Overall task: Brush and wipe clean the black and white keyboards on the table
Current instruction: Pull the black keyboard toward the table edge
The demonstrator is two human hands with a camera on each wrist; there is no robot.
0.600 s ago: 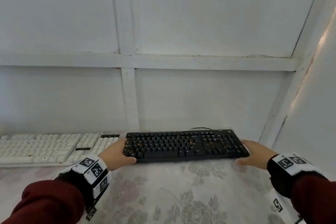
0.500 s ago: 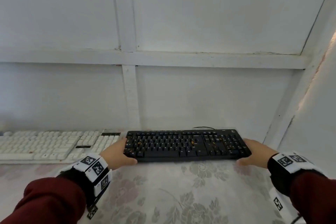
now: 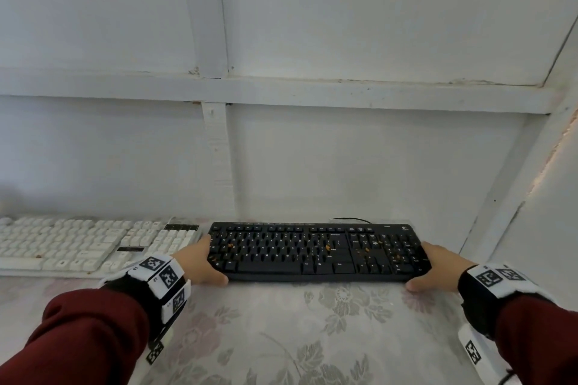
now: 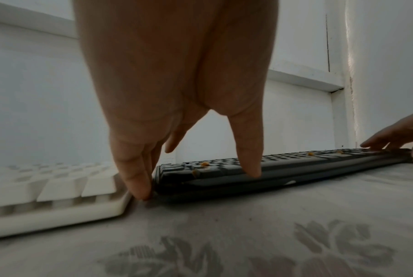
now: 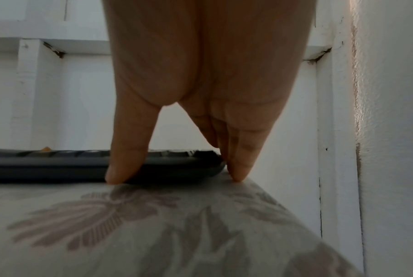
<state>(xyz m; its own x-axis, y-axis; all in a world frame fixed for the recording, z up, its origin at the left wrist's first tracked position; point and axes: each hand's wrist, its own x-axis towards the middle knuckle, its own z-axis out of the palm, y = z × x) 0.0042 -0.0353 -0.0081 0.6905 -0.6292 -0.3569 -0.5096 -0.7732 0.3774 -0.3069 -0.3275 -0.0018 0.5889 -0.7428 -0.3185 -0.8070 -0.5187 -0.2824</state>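
Black keyboard [image 3: 316, 251]: lies flat near the back edge of the table [image 3: 281, 337], towards its right rear corner; orange crumbs [image 3: 327, 247] scattered on the keys.
White keyboard [image 3: 78, 244]: along the back edge at the left, its right end just beside the black one's left end.
Left hand [image 3: 200, 262]: pinches the black keyboard's left end, thumb on the front edge, fingers [image 4: 139, 180] down in the narrow gap between the two keyboards.
Right hand [image 3: 438, 262]: pinches the right end likewise, thumb in front, fingers [image 5: 238, 165] at the end face.
Risk: tilting would likely roll crumbs onto the floral cloth; a leftward shift would knock the white keyboard; the rear cable [image 3: 350, 219] may snag.
Open room: wide towards the table's front edge; tight at the right edge, beside the wall [image 3: 531, 228].
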